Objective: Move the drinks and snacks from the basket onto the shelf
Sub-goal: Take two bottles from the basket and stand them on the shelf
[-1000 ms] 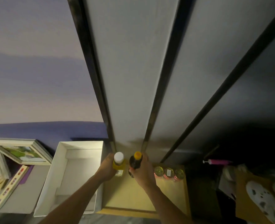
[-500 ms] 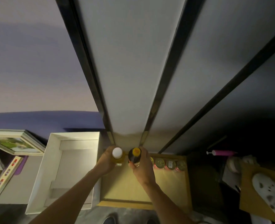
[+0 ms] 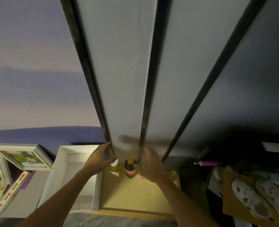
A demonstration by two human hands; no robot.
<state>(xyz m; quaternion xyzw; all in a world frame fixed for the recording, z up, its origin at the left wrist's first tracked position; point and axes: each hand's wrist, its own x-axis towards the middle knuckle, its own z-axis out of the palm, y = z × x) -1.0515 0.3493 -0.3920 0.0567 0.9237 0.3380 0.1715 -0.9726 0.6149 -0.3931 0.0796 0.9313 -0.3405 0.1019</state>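
Note:
Two bottles stand upright side by side at the back of the yellow shelf (image 3: pixel 132 195). The left one is a yellow bottle with a white cap (image 3: pixel 115 166), partly hidden by my left hand (image 3: pixel 101 159). The right one is a dark bottle with an orange cap (image 3: pixel 130 167). My left hand hovers just above and left of the white-capped bottle, fingers spread, holding nothing. My right hand (image 3: pixel 152 166) is open beside the dark bottle, its fingers close to the bottle's right side. The basket is out of view.
A can (image 3: pixel 172 174) peeks out behind my right wrist on the shelf. A white open box (image 3: pixel 61 174) stands left of the shelf, framed pictures (image 3: pixel 24 158) further left. White clogs (image 3: pixel 256 200) on cardboard and a pink pump (image 3: pixel 208 163) lie at the right.
Both hands held the bottles on the shelf earlier. Now they have let go and lifted off, fingers spread. The bottles stay standing; my right arm now hides most of the cans.

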